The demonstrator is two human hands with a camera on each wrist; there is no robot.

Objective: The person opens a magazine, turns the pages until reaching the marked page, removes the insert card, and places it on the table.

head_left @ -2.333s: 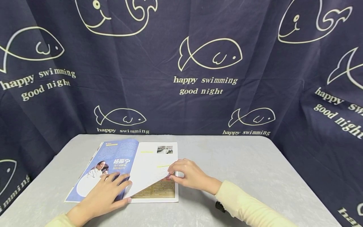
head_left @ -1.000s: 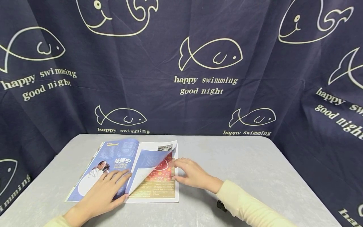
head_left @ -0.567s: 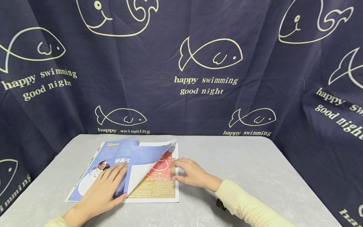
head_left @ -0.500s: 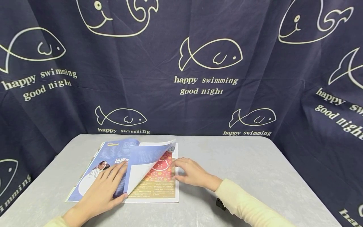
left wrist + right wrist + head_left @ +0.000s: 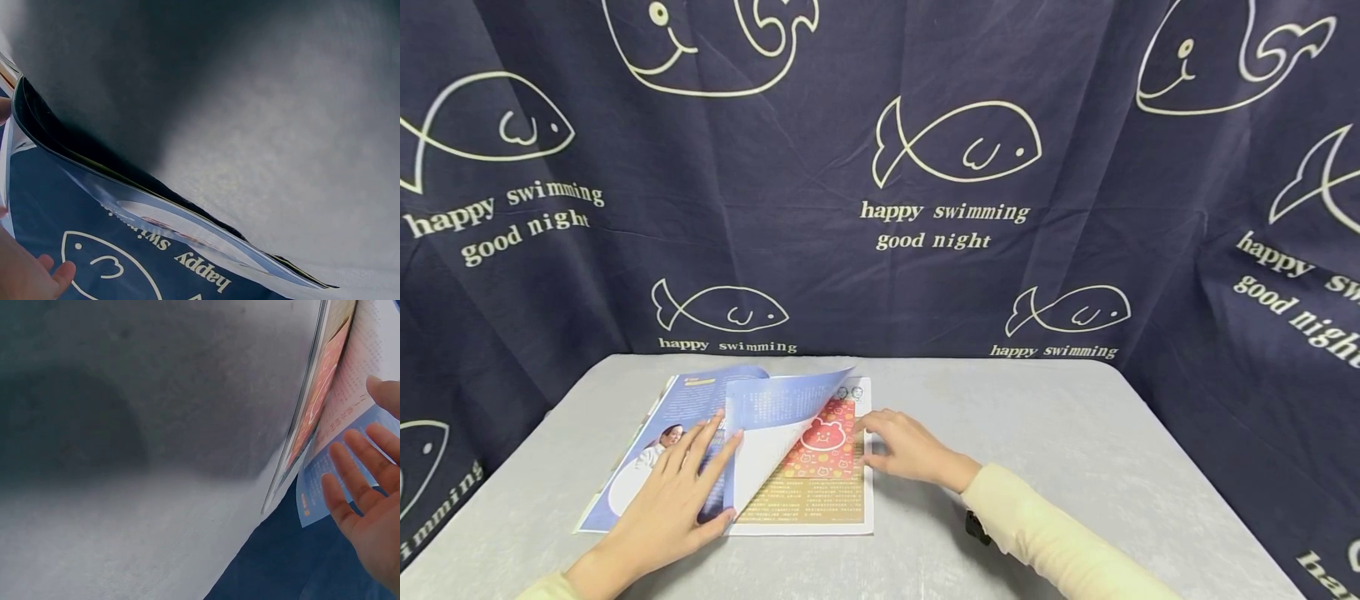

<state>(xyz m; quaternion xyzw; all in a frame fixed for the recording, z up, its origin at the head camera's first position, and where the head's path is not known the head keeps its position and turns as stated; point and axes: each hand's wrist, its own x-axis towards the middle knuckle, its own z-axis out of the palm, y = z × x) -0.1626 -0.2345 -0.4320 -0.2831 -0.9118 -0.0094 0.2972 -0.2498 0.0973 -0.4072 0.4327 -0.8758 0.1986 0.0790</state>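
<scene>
An open magazine (image 5: 797, 527) lies on the table in the head view. My left hand (image 5: 673, 496) rests over its blue left page with fingers spread, the index fingertip at a lifted page (image 5: 775, 442) that slants up from the spine. On the brown page beneath lies a flat red card (image 5: 827, 446) printed with a bear face, partly covered by the lifted page. My right hand (image 5: 910, 446) is at the magazine's right edge, fingertips right beside the card. In the right wrist view its fingers (image 5: 359, 456) are loosely extended, with nothing between them.
The magazine sits on the left part of a grey table (image 5: 1037, 467). A dark blue curtain (image 5: 955, 275) with fish drawings hangs behind and along both sides. A small black object (image 5: 977, 527) shows under the right forearm.
The right hand has let go of the page. The page has swung left, uncovering the red card. My left index finger has shifted onto the lifted page.
</scene>
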